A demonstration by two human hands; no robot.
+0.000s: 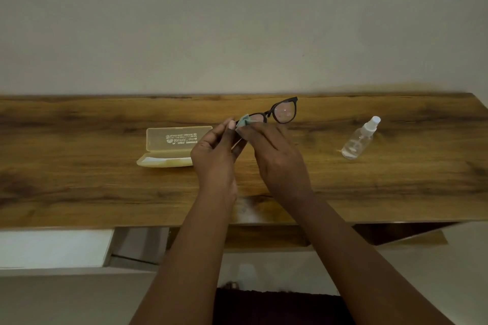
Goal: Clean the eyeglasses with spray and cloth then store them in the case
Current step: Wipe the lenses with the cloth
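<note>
Dark-framed eyeglasses [284, 111] are held up above the wooden table [79, 182], tilted with the right lens higher. My left hand [215, 158] pinches the frame's left end. My right hand [277, 161] pinches a small pale green cloth [244, 121] against the left lens, which the cloth and fingers mostly hide. The right lens is bare and shows specks. A translucent yellow case [174, 146] lies open on the table left of my hands, lid up with white print. A clear spray bottle [360, 138] with a white nozzle stands to the right.
The table runs along a plain wall, and its front edge is close to me. Below it at the left a white drawer [52, 248] stands pulled out. Bare wood lies between the case, my hands and the bottle.
</note>
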